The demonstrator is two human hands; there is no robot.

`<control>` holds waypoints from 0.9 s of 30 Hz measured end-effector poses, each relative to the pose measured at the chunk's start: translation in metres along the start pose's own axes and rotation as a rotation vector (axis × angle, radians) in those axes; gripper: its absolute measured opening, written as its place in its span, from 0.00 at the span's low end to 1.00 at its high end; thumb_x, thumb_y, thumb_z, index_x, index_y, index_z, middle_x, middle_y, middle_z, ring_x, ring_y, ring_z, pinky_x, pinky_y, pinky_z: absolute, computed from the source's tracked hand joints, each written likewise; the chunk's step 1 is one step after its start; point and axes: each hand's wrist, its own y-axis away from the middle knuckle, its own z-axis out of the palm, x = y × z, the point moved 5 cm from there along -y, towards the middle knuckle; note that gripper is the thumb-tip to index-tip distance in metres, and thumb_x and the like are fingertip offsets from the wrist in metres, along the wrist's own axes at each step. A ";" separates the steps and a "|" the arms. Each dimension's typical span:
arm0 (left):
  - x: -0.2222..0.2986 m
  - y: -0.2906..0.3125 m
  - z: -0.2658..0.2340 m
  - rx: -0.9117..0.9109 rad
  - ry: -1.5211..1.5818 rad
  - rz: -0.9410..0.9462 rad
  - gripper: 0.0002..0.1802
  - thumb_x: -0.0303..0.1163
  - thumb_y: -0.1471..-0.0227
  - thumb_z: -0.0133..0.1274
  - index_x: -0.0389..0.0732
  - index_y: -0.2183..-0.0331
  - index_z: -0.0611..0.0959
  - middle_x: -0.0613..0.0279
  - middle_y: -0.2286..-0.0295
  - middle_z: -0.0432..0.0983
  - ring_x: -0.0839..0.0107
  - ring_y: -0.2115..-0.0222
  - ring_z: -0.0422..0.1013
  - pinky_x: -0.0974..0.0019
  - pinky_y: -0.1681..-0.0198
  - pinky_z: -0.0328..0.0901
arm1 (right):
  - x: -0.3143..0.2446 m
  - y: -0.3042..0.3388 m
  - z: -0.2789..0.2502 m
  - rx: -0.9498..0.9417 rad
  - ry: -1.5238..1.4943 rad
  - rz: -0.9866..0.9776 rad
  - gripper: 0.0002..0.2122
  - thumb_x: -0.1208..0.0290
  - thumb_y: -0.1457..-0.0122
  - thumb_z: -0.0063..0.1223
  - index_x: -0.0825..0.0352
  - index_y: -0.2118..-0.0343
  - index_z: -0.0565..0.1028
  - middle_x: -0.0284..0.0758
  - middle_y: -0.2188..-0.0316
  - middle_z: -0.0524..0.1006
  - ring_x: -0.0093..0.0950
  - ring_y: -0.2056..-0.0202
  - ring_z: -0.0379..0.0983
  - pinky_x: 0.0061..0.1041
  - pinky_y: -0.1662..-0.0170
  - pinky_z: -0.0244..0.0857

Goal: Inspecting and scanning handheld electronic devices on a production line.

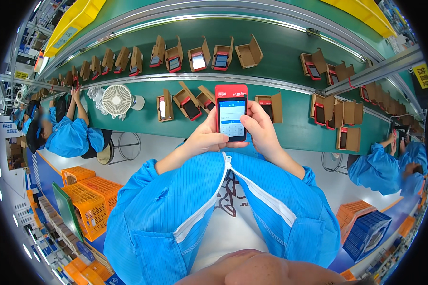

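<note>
Upright before my chest, above the bench's near edge, is a red handheld payment terminal (231, 127) with a lit touchscreen showing a blue and white page and a keypad. My left hand (207, 137) is closed around its left side and lower edge, thumb near the bottom of the screen. On the other side, my right hand (262, 132) also grips it, its thumb at the screen's right edge. Just beyond my right hand lies an open cardboard box (277, 108) with a dark-screened device in it. To the left, another open box (205, 97) holds a similar red terminal.
Across the green bench (142, 118) runs a metal rail, with rows of open boxes holding red terminals beyond it. A white fan (117, 101) stands at left. Co-workers in blue sit at both sides. Orange crates (88, 204) and a blue crate (366, 235) flank me.
</note>
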 end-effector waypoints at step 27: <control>0.007 0.007 -0.008 -0.048 0.054 -0.018 0.47 0.11 0.57 0.39 0.53 0.39 0.44 0.54 0.43 0.49 0.53 0.43 0.56 0.41 0.48 0.64 | 0.004 -0.004 0.013 0.049 0.070 0.000 0.13 0.68 0.40 0.46 0.70 0.55 0.66 0.32 0.65 0.71 0.17 0.62 0.67 0.20 0.55 0.63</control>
